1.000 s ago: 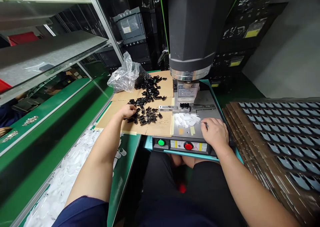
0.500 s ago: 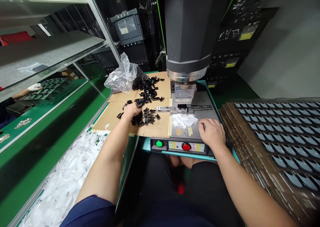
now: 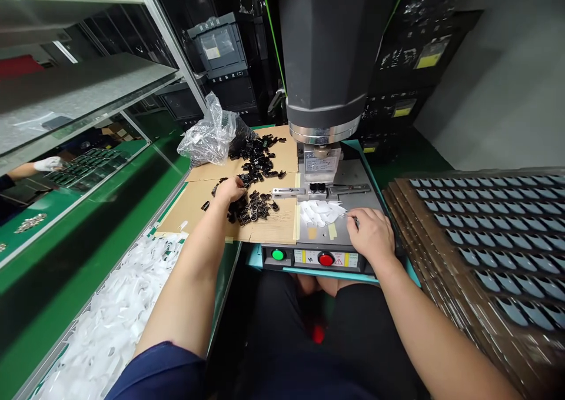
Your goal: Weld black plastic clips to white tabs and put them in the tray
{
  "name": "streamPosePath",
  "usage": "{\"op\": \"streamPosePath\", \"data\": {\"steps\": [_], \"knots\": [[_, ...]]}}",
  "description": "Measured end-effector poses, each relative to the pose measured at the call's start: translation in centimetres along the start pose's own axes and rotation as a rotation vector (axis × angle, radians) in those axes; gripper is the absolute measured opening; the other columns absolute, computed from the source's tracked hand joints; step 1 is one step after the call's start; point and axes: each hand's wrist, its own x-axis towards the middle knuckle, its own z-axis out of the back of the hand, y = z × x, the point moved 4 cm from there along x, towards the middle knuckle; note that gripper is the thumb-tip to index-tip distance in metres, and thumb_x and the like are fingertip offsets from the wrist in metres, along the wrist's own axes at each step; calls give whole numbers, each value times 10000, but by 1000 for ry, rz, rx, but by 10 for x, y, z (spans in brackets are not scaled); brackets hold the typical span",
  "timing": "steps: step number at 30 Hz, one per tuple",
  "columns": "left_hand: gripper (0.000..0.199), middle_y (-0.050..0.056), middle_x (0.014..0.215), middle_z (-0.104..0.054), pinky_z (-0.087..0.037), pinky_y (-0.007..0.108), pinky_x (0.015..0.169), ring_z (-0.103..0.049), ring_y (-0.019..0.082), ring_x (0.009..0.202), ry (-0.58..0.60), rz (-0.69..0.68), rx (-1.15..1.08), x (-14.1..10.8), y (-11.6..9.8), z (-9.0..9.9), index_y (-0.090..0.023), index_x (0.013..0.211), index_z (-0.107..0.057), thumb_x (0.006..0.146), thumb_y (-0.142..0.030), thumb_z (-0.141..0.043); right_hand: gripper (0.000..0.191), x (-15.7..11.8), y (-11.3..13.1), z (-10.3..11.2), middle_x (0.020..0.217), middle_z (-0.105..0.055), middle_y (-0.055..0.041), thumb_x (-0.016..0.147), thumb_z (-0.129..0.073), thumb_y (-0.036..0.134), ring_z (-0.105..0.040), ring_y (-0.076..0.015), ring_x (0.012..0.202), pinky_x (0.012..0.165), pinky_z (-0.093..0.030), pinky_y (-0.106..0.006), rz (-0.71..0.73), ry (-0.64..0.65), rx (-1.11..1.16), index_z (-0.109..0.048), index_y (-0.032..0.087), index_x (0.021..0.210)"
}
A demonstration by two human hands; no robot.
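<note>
My left hand (image 3: 229, 189) is over the pile of small black parts (image 3: 256, 206) on the cardboard (image 3: 203, 203), its fingers closed on something I cannot make out. On the machine's grey plate, my right hand (image 3: 371, 230) rests with curled fingers beside the white pieces (image 3: 321, 212); a small dark item shows at its fingertips. Behind the white pieces, a metal fixture (image 3: 289, 192) holds a black part (image 3: 317, 187) under the press head (image 3: 324, 130).
A clear plastic bag (image 3: 209, 138) lies behind the black parts. White pieces (image 3: 115, 306) heap at the lower left. Stacked trays (image 3: 397, 200) stand at the right. Green and red buttons (image 3: 325, 260) line the machine front. Another person's gloved hand (image 3: 48, 164) is at the far left.
My left hand has shifted slightly over the black parts, and its fingers look more drawn together. The view has moved a little. The other person's gloved hand has moved.
</note>
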Motion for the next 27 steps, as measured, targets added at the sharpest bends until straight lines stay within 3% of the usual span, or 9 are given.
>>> {"op": "streamPosePath", "data": {"steps": [4,8,11,15,22,27], "knots": [[325,40,1116,-816,-560,299,863,-748,231,993,55,-86,-25,0,2,-5,-282,1075,-771,767,-336,-858,188,0,0,0,1111,-777,-103,965,-574,255,-620,-314,1065,927,-424,-443,-4,5,9,-753,239,1023],[201,9,937,-802,-557,266,747,-725,191,843,138,-157,-67,-4,4,-4,-267,959,-792,833,-423,-812,182,0,-1,-1,1118,-776,-96,975,-573,263,-617,-314,1060,921,-416,-441,-7,5,19,-745,244,1032],[232,15,862,-775,-542,260,708,-699,184,795,97,-124,-140,-2,4,2,-237,944,-776,876,-459,-768,190,0,0,-1,1125,-778,-91,1002,-552,273,-620,-306,1061,921,-413,-432,-3,8,12,-739,241,1026],[253,24,919,-782,-537,257,717,-688,174,786,-2,-67,-211,3,5,10,-218,1089,-749,865,-334,-760,192,0,1,0,1126,-779,-89,1012,-549,271,-623,-301,1072,926,-412,-428,-5,6,7,-738,237,1020],[250,25,956,-803,-548,265,791,-711,190,849,76,-83,-200,4,10,-1,-242,994,-787,791,-382,-833,206,0,0,0,1113,-775,-88,1020,-540,282,-623,-306,1076,938,-421,-434,-13,6,19,-742,240,1020],[252,25,831,-770,-528,272,726,-682,191,771,88,-35,-191,8,15,-5,-232,910,-778,817,-463,-816,187,1,-1,-2,1128,-775,-88,998,-566,270,-625,-309,1074,936,-430,-442,-10,11,24,-749,241,1026]]}}
